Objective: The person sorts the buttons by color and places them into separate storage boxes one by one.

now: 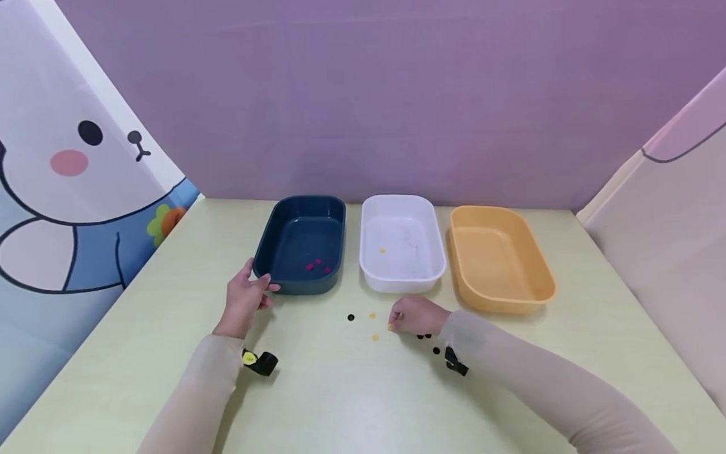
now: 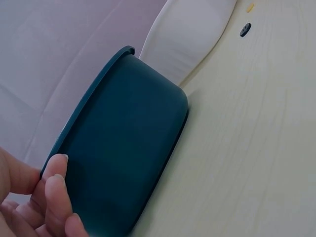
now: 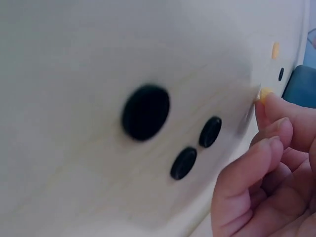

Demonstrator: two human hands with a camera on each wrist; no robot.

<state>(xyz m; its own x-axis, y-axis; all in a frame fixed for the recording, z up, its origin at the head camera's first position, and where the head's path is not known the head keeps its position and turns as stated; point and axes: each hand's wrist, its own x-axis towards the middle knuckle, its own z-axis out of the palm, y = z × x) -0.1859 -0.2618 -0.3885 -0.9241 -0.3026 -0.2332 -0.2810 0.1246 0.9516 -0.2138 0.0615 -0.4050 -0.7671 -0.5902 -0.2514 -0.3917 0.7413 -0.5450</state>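
Observation:
My left hand (image 1: 245,296) grips the near left corner of a dark blue tray (image 2: 118,133), its thumb at the rim and fingertips against the outer wall. Between thumb and forefinger, my right hand (image 1: 418,315) pinches a yellow button (image 3: 265,95) close to the tabletop. Two more yellow buttons, one nearer the trays (image 1: 372,315) and one nearer me (image 1: 375,337), lie to its left, beside a black button (image 1: 350,318). Several black buttons (image 3: 183,163) lie under and beside the right wrist. Magenta buttons (image 1: 327,270) sit inside the dark blue tray.
A white tray (image 1: 403,285) holding one yellow button (image 1: 382,251) stands right of the dark blue one. Farther right is an orange-yellow tray (image 1: 493,252). All three stand on a pale table (image 1: 329,403) before a purple backdrop (image 1: 386,101); a cartoon-printed sheet hangs at left.

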